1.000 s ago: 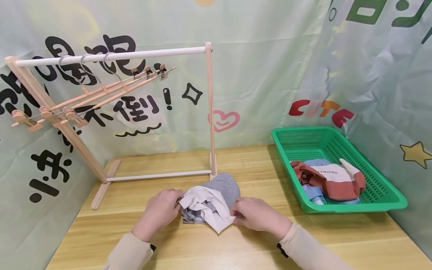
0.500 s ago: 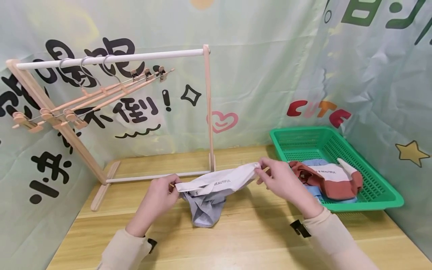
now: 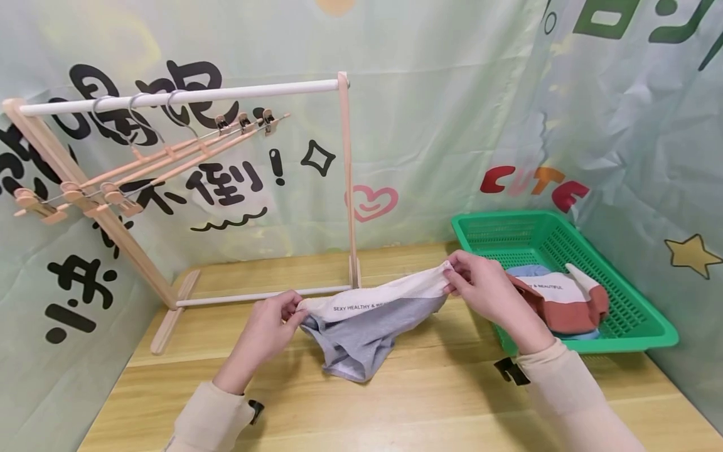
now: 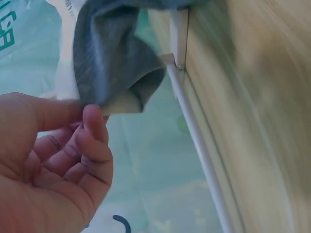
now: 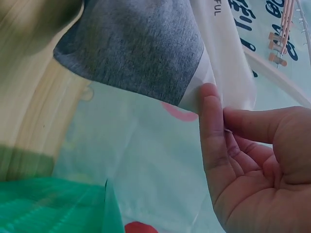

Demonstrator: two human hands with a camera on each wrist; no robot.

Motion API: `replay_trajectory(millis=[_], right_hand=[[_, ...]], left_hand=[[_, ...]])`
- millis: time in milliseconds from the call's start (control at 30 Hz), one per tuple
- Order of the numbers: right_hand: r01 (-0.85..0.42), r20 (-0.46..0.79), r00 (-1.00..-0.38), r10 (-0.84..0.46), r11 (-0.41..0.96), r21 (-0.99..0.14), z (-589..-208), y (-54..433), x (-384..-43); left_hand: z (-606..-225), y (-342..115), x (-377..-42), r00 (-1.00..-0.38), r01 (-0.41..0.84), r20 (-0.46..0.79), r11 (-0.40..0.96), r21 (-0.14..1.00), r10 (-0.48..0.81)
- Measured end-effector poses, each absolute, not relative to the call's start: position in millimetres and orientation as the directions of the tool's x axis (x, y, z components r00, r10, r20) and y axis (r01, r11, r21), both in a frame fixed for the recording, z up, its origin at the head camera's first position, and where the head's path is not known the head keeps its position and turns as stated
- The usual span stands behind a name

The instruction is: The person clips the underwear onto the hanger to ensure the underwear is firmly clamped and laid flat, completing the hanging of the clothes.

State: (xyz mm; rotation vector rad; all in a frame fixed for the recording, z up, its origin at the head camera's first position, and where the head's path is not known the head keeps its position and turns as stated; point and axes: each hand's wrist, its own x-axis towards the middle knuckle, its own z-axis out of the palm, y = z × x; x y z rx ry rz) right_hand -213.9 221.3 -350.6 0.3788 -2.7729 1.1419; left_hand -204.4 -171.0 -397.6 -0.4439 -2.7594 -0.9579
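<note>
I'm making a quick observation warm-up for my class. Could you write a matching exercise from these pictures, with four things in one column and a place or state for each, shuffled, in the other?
Things:
1. Grey underwear
2. Basket
3. Clip hangers
4. Red-and-white garment

Places or states:
A. hanging from the upper white bar
B. green, standing on the table
C. lying with blue cloth
D. held by the left hand and the right hand

Right pairs: 1-D, 2-B, 3-A, 4-C
</note>
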Motion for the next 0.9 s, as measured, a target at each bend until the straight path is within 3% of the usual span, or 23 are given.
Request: replay_trajectory(millis=[167, 267, 433, 567, 800, 900], right_hand=[[-0.303, 0.252, -0.951, -0.179, 0.702, -0.645, -346, 228, -214], [-0.310, 0.263, -0.948, -0.180, 0.710, -0.632, -343, 231, -214], [-0.299, 0.246, -0.952, -0.183, 0.728, -0.616, -340, 231, -214], [-0.297, 0.224, -0.954, -0.199, 0.735, -0.610, -340, 228, -215], [-0.268, 0.198, -0.963, -0.184, 0.752, -0.602, -331, 236, -216], [-0.253, 0.222, -0.964, -0.148, 0.770, -0.586, -315, 247, -214]], left_hand=[[-396, -169, -202, -0.891, 0.438, 0.352, 0.747, 0.499, 0.288], [-396, -168, -200, -0.899, 0.430, 0.336, 0.708, 0.561, 0.279], [-397, -166, -202, -0.950, 0.313, 0.229, 0.645, 0.697, 0.213], [-400, -165, -206, -0.956, 0.290, 0.183, 0.632, 0.719, 0.231], [-393, -158, -198, -0.899, 0.435, 0.246, 0.672, 0.600, 0.362], [-377, -144, -182, -0.858, 0.494, 0.246, 0.593, 0.636, 0.451]])
